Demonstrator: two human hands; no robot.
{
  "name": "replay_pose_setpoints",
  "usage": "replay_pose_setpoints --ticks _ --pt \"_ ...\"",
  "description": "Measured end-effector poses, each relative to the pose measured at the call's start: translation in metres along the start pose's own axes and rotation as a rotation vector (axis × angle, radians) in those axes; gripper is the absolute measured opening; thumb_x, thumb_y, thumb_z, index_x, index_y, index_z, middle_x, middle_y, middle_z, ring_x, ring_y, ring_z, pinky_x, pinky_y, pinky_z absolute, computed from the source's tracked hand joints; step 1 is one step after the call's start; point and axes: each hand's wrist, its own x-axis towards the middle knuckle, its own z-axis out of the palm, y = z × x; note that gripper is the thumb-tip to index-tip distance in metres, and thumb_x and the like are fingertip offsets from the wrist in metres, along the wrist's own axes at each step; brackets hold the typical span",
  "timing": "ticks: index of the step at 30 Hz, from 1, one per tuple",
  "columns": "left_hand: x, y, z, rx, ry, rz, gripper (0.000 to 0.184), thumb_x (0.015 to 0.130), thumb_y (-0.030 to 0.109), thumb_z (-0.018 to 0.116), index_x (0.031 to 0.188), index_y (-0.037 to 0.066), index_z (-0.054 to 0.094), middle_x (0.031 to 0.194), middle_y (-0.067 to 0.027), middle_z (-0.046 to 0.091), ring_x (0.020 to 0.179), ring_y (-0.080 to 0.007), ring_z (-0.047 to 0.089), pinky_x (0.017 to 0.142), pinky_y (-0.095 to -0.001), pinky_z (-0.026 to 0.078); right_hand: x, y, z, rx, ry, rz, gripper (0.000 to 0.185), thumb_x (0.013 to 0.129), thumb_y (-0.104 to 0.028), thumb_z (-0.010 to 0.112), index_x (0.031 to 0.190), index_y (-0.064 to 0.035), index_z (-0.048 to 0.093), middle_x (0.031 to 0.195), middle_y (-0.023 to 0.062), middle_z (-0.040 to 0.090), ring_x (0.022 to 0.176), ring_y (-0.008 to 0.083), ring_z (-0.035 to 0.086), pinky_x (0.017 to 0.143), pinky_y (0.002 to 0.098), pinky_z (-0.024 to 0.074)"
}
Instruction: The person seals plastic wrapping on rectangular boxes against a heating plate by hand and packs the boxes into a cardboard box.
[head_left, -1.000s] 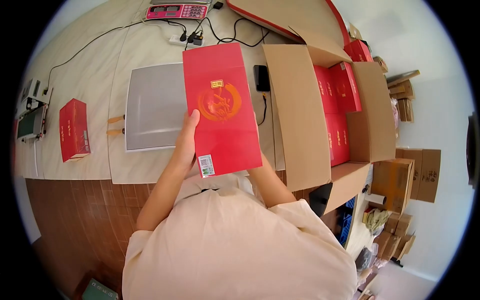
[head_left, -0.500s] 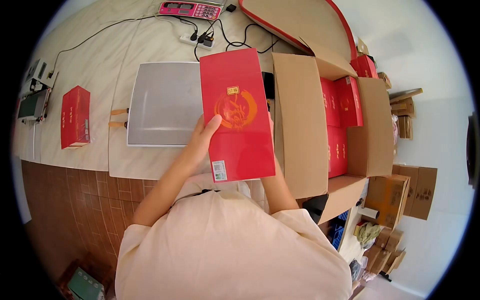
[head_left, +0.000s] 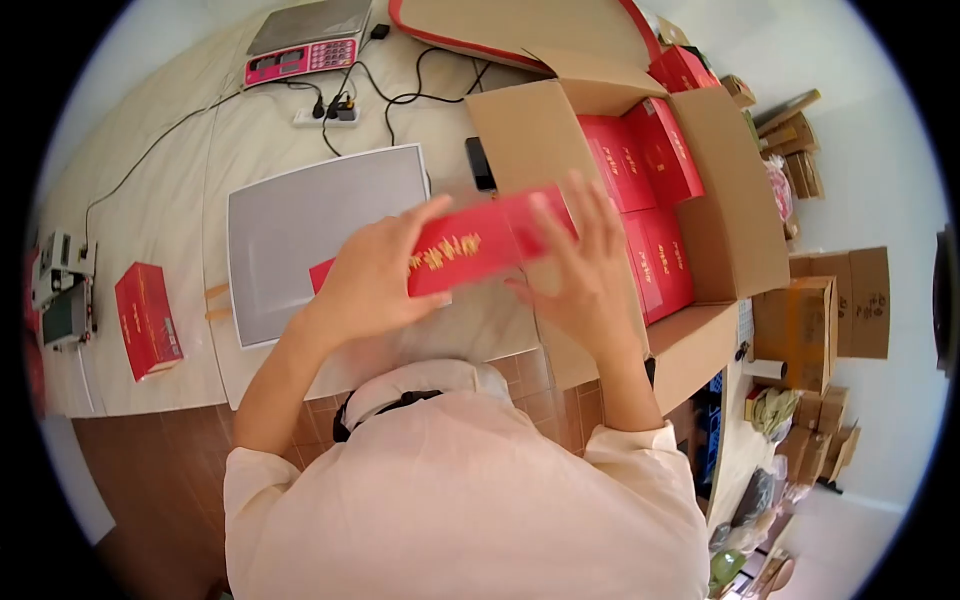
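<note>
A red gift box (head_left: pixel 465 243) is held over the table, its narrow side with gold lettering facing up. My left hand (head_left: pixel 365 275) is wrapped round its left part, thumb on the near edge and fingers on the far one. At the box's right end is my right hand (head_left: pixel 585 270), slightly blurred, with fingers spread; whether it touches the box I cannot tell. Below the box lies a grey-topped flat board or tray (head_left: pixel 290 225) with a white rim. To the right, an open cardboard carton (head_left: pixel 530 130) holds several similar red boxes (head_left: pixel 660 260).
Another red box (head_left: pixel 148 320) stands on the table at left. Farther back are a pink scale (head_left: pixel 300 62), a power strip (head_left: pixel 328 117) with black cables, and a phone (head_left: pixel 480 163). Brown cartons (head_left: pixel 800 320) are stacked at right. A small machine (head_left: pixel 65 285) sits at far left.
The red box has been turned from its broad face to its narrow lettered side and tilted sideways. My right hand has come from behind it to its right end, fingers spread. The view has shifted.
</note>
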Motion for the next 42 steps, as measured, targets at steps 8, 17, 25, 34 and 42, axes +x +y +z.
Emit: replay_pose_setpoints --ticks 8,17,25,34,42 --pt "0.053 0.050 0.007 0.277 -0.041 0.628 0.062 0.071 0.013 0.073 0.127 0.010 0.045 0.125 -0.0101 0.054 0.109 -0.0287 0.054 0.094 -0.0438 0.039 -0.005 0.048 -0.024 -0.098 -0.168 -0.138 0.085 0.055 -0.023 0.083 0.133 -0.0163 0.049 0.102 0.0063 0.055 0.093 0.0242 0.054 0.082 0.0402 0.0396" --pt "0.036 -0.003 0.026 -0.168 0.180 0.163 0.029 0.086 0.004 0.055 0.114 0.001 0.056 0.104 -0.0125 0.065 0.091 -0.0200 0.062 0.083 -0.0326 0.047 -0.007 0.286 0.004 -0.502 0.172 0.505 0.084 0.063 -0.048 0.079 0.133 -0.0137 0.048 0.101 0.0097 0.056 0.097 0.0285 0.054 0.082 0.0429 0.0426" --pt "-0.007 -0.036 0.052 -0.485 0.401 -0.309 0.020 0.095 0.012 0.049 0.109 0.000 0.057 0.093 -0.0065 0.062 0.087 -0.0146 0.058 0.083 -0.0291 0.046 -0.007 0.398 0.076 -0.609 0.034 0.640 0.076 0.062 -0.049 0.079 0.125 -0.0150 0.055 0.106 0.0105 0.056 0.101 0.0294 0.054 0.084 0.0448 0.0424" --pt "-0.005 -0.049 0.066 -0.503 0.435 -0.390 0.020 0.095 0.009 0.047 0.111 0.000 0.056 0.095 -0.0087 0.062 0.089 -0.0159 0.059 0.085 -0.0302 0.047 -0.007 0.417 0.092 -0.695 0.162 0.627 0.072 0.069 -0.050 0.075 0.125 -0.0110 0.051 0.121 0.0182 0.049 0.114 0.0374 0.045 0.092 0.0503 0.0382" --pt "-0.030 -0.064 0.057 -0.582 0.417 -0.445 0.023 0.098 0.014 0.048 0.112 -0.001 0.056 0.098 -0.0091 0.062 0.094 -0.0156 0.059 0.088 -0.0299 0.046 0.017 0.383 0.085 -0.491 0.234 0.284 0.048 0.085 -0.033 0.064 0.119 -0.0004 0.055 0.126 0.0182 0.054 0.115 0.0364 0.050 0.097 0.0444 0.0386"
